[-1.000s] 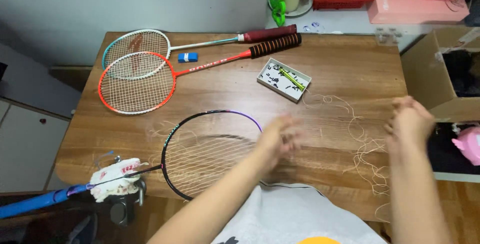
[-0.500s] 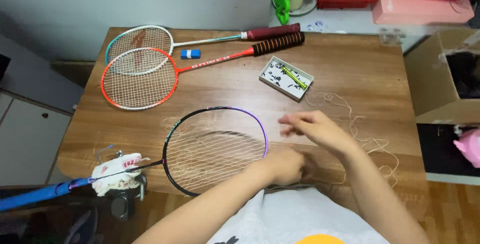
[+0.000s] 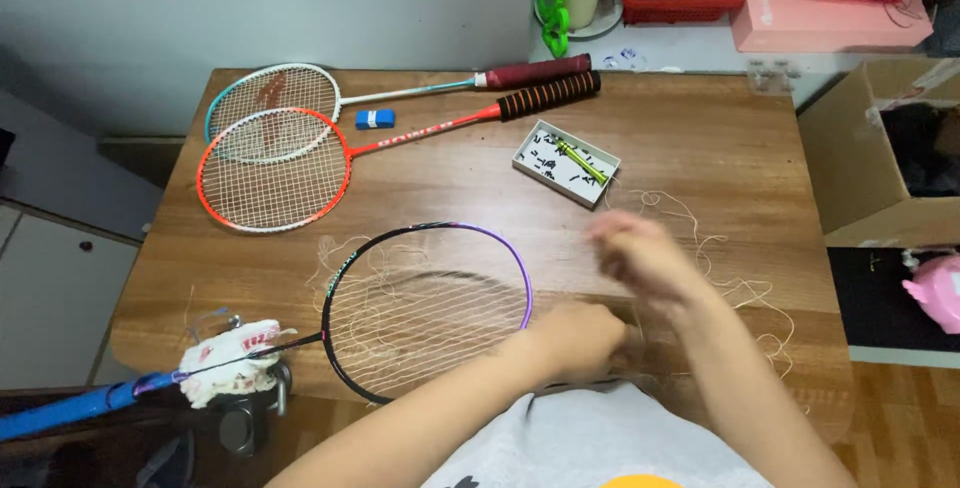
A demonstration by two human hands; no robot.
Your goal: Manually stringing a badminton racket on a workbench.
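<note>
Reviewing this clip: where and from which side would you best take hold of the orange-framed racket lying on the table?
Probably by the black ribbed grip of the orange racket, coming from above at the table's far side. The handle points up-right, lies flat and bare, and is thick enough to wrap. Its strung head overlaps the white racket, so lifting there would likely snag.

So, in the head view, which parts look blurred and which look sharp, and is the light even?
Head view: the right hand is smeared by motion blur, the left hand slightly soft; the rackets and small box are sharp; light on the table is soft and even, without glare.
</note>
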